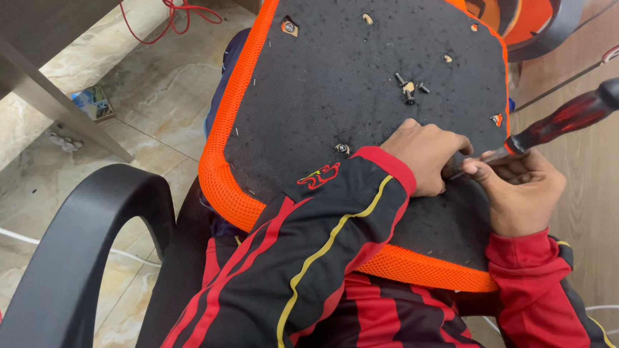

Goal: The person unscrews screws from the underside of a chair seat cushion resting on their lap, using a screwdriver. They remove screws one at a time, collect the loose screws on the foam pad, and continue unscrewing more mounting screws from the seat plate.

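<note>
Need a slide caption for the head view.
Right hand works a red-handled screwdriver on an upturned orange seat base; left hand steadies.

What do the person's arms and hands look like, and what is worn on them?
Both hands are bare: no gloves, rings or watch show on the left hand or the right hand. The left sleeve is long, black with red stripes, thin yellow piping, a red cuff and a small red-and-yellow emblem. The right sleeve is mostly red with black.

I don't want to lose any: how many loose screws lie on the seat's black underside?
3, clustered together on the black underside above the left hand: screws at. Others may be hidden under the hands.
</note>
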